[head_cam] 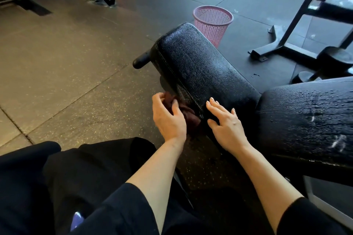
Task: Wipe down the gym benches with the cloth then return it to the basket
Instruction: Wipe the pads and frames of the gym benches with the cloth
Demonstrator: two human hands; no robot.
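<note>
— Cloth (188, 113), dark reddish, is bunched in the left hand (168, 118); that grip is closed round it, fingers curled, pressing it against the near side face of the black padded seat (200, 66).

— And the other hand?

— The right hand (226, 122) lies flat on the top of the same pad, fingers spread, holding nothing. It sits just beside the cloth, across the pad's stitched edge.

— So which way does the wipe run?

— I'd say along the pad. Its long axis stretches away from the person toward the far rounded end, so the untouched side face lies ahead of the left grip, away from the body. The left hand is the one placed for it.

— What's to the right?

— A second pad (309, 118), worn and cracked, meeting the first at a gap.

— And the basket?

— Pink mesh basket (213, 23) stands on the floor just past the far end of the seat, well apart from both hands.
</note>
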